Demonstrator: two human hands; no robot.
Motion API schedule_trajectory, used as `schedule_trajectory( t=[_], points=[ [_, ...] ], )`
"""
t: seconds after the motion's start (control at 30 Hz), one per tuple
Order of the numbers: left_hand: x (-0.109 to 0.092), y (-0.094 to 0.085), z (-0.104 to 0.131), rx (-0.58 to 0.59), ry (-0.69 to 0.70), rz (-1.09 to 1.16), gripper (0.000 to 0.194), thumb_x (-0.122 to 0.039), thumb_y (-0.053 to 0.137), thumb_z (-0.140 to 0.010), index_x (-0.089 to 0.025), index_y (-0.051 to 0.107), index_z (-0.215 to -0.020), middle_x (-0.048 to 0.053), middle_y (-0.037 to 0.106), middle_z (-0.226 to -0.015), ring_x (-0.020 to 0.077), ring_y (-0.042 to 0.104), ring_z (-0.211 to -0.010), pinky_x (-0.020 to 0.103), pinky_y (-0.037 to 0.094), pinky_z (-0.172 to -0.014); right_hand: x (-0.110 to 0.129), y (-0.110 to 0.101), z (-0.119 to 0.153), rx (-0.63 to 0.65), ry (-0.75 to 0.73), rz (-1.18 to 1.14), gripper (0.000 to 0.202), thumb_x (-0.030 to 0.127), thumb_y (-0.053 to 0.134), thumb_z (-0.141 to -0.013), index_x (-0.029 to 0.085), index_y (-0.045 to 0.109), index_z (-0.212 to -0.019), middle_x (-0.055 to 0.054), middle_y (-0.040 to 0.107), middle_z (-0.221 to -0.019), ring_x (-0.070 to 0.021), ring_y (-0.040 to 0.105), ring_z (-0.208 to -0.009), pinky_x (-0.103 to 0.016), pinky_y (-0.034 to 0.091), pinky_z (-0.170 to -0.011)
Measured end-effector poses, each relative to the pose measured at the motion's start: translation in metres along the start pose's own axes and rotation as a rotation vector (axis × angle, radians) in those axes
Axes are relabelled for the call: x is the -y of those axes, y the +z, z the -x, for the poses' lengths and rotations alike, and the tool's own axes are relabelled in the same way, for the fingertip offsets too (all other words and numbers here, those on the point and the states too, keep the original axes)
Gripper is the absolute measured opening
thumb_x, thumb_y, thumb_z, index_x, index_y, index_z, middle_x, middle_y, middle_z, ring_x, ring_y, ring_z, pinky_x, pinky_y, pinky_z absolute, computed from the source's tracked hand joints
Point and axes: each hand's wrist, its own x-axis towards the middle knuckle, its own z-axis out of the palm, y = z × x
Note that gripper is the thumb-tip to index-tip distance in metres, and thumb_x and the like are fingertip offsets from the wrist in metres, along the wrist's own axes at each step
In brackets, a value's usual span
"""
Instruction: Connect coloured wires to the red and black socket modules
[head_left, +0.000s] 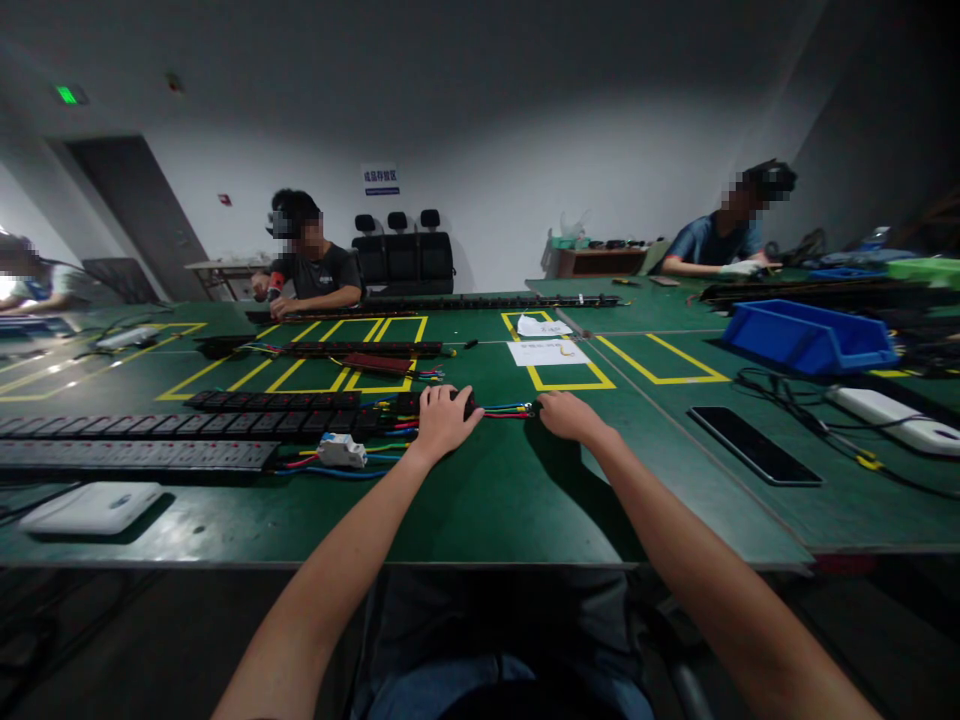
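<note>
My left hand (448, 420) is closed over a dark block (409, 403) lying on the green table, its fingers hiding most of it. From the block's right side run several thin wires (506, 410), among them blue, yellow and red. At their far ends my right hand (568, 414) is closed, pinching the tips; a small dark spot shows at its fingers, too small to name. Left of the block lie black power strips (225, 424) and a grey one (135, 456) with coloured leads. A white circuit breaker (341, 450) sits on the grey strip's wires.
White papers (547, 353) lie beyond my hands. A phone (754, 445), a blue bin (810, 335) and a white device with cables (896, 420) are on the right. Another white box (94, 508) sits front left. Co-workers (319, 265) work across the table.
</note>
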Motion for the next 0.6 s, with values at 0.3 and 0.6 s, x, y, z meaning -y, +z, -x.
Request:
schedule_trajectory(
  t=[0.3,0.6],
  points=[
    [0.0007,0.0011,-0.0002,-0.004,0.006,-0.006,0.058,-0.06,0.05,-0.102,-0.023,0.063,-0.144,0.015,0.065,-0.132,0.0335,0.055,-0.126,0.053,0.034,-0.116,-0.0007,0.0004,-0.0008,0.007,-0.001,-0.007,0.038,0.018,0.036,-0.104,0.01,0.067,-0.123,-0.021,0.068,-0.129,-0.0293,0.065,-0.116,-0.036,0.045,-0.095],
    [-0.0007,0.0011,0.0006,-0.014,0.002,-0.013,0.057,-0.058,0.053,-0.101,-0.022,0.064,-0.144,0.015,0.065,-0.132,0.0335,0.055,-0.126,0.052,0.033,-0.116,-0.0019,0.0039,-0.002,-0.006,-0.001,0.004,0.037,0.019,0.037,-0.105,0.011,0.068,-0.123,-0.021,0.069,-0.128,-0.0287,0.065,-0.116,-0.035,0.044,-0.097]
  ],
)
